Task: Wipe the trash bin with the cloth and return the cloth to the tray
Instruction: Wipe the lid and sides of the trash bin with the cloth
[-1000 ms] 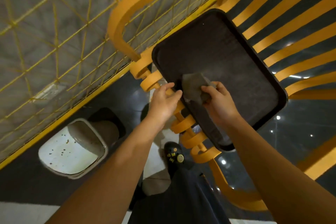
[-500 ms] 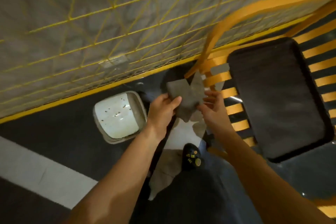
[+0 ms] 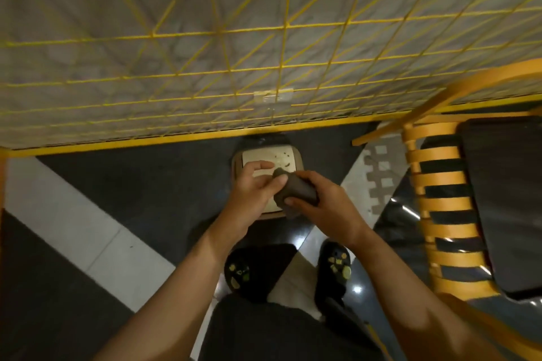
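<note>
A small white trash bin (image 3: 264, 157) with a brown rim stands on the dark floor against the yellow barrier, its lid speckled with crumbs. Both hands hover right above it. My right hand (image 3: 325, 202) grips a bunched dark grey cloth (image 3: 296, 190). My left hand (image 3: 253, 189) pinches the cloth's left end between thumb and fingers. The hands hide the bin's near half. The dark tray (image 3: 504, 199) lies on the yellow slatted chair at the right, with nothing on it.
A yellow wire-mesh barrier (image 3: 264, 53) runs across the back, just behind the bin. The yellow chair (image 3: 440, 214) stands close on the right. My two dark shoes (image 3: 334, 264) stand on the black and white floor below the hands.
The cloth left the tray and came over to the bin. It was spread between both hands and is now bunched. The view swung left, centring the bin.
</note>
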